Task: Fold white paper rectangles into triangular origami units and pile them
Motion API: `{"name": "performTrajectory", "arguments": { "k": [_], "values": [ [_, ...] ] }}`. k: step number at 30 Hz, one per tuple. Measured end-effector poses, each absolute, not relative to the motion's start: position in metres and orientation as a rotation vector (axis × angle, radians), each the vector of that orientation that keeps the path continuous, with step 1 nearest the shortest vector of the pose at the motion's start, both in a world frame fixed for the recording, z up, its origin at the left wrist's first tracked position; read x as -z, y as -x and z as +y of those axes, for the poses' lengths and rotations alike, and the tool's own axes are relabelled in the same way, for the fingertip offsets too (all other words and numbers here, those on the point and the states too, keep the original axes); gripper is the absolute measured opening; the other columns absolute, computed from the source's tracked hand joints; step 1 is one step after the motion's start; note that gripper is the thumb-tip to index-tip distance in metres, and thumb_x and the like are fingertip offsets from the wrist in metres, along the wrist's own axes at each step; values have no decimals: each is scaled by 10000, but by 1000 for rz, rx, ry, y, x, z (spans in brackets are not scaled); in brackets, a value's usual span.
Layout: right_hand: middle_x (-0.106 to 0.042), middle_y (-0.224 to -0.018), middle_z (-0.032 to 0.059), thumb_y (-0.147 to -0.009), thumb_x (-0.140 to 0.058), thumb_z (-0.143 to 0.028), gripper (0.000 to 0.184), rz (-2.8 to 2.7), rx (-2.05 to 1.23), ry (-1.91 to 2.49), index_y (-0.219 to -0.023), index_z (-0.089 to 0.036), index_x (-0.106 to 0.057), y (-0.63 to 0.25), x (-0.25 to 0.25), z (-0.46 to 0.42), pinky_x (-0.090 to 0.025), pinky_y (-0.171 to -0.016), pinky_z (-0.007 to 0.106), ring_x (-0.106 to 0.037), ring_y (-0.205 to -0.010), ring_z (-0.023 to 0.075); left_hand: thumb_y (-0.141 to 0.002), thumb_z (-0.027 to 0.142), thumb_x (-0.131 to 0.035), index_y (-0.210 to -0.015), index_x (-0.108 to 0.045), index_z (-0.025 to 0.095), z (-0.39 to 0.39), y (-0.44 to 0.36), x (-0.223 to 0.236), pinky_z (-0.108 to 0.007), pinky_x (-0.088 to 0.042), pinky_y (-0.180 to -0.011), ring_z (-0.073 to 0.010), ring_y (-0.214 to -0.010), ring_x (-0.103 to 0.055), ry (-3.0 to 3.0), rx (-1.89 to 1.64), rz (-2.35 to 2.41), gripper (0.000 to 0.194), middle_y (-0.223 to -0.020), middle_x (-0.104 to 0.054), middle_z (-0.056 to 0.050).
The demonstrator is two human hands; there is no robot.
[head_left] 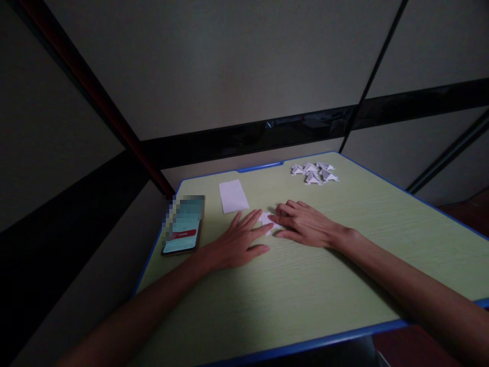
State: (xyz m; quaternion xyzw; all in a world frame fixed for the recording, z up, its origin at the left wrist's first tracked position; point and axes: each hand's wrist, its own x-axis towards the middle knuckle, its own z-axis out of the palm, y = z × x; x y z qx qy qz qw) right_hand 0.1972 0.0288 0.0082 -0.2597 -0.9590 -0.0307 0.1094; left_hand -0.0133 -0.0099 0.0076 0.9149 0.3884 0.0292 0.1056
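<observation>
A small folded white paper piece [268,221] lies flat on the table in the middle of the view. From the left, my left hand [240,240] touches it with fingers stretched out and the thumb apart. My right hand [305,224] comes from the other side, its index fingertip pressing on the paper, the thumb apart below and the other fingers bent. Fingers cover part of the paper, so its full shape is hidden. Beyond my left hand is a white paper sheet [234,197], lying flat.
Several folded white paper figures [313,176] stand grouped at the far right of the green table [305,295], which has a blue edge. A smartphone [183,229] with a lit screen lies at the left edge. A panelled wall [229,71] rises behind the table.
</observation>
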Motion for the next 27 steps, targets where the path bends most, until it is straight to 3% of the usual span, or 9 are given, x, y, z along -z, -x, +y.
{"name": "performTrajectory", "arguments": {
  "k": [27],
  "values": [
    [-467, -921, 98, -796, -252, -520, 525, -2799, 79, 842, -1143, -190, -466, -188, -6, 33, -339, -666, 343, -425, -785, 205, -810, 426, -313, -1258, -277, 209, -11, 13, -9, -435, -58, -1002, -211, -1264, -26, -2723, -64, 1139, 500, -1381, -101, -122]
  ]
}}
